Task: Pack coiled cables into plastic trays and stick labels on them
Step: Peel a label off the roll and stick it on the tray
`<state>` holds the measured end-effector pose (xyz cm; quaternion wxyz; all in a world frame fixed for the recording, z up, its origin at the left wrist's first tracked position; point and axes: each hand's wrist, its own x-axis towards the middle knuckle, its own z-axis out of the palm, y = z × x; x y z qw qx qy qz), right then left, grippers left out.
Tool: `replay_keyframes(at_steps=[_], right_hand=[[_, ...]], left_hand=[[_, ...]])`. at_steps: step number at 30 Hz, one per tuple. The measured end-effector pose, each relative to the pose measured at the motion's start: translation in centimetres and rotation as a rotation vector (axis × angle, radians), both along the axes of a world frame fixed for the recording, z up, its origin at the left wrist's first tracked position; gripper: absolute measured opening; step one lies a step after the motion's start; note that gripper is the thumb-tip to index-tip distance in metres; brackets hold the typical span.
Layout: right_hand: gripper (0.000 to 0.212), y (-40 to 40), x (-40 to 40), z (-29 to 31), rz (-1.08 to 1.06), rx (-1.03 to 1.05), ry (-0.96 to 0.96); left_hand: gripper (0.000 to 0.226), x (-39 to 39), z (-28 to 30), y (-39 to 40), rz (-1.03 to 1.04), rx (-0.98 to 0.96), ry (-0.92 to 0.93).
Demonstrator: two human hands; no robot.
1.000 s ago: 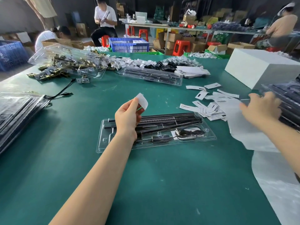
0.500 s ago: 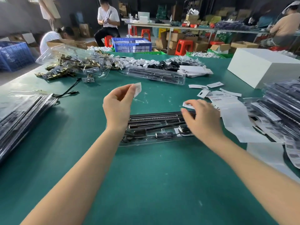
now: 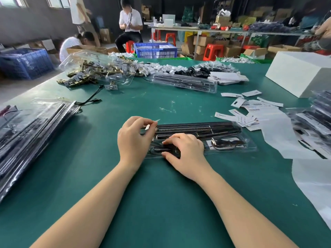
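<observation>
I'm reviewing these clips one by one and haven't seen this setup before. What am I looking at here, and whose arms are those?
No machine: a person wears a camera on the head, looking down at their own bare arms over a green table. The left hand pinches a small white label. The right hand presses on a clear plastic tray packed with black cables. Loose labels lie to the right, stacked packed trays to the left, a white box farther back.

Glossy clear plastic tray (image 3: 249, 146), matt green table (image 3: 161, 203), white paper labels (image 3: 238, 102).
</observation>
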<state>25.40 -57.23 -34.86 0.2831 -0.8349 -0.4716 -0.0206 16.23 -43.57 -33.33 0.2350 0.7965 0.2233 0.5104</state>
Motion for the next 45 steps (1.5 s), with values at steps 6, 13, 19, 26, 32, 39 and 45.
replay_keyframes(at_steps=[6,13,19,26,32,39,45], right_hand=[[0.024,0.1,-0.7,0.0,-0.100,0.038,-0.050],[0.022,-0.2,-1.8,1.8,-0.250,0.543,0.316],[0.024,-0.1,-2.0,1.9,-0.296,0.562,0.491],[0.023,-0.2,-1.7,1.4,-0.289,0.596,0.540],[0.019,-0.4,-1.1,0.9,-0.315,0.705,0.505],[0.015,-0.5,-0.6,0.8,-0.279,0.735,0.376],[0.009,-0.3,-0.8,0.9,-0.222,0.700,0.334]], left_hand=[[0.010,-0.1,-0.2,-0.5,-0.001,0.253,0.055],[0.009,0.1,0.0,-1.2,-0.026,0.491,0.028],[0.011,-0.1,0.3,-1.3,-0.085,0.641,0.036],[0.014,-0.1,0.7,-1.6,-0.098,0.854,0.026],[0.022,-0.1,0.3,-1.8,-0.070,0.550,0.091],[0.023,-0.4,-0.5,-0.8,-0.182,-0.176,0.010],[0.014,0.1,-0.9,-0.7,-0.195,-0.285,0.047]])
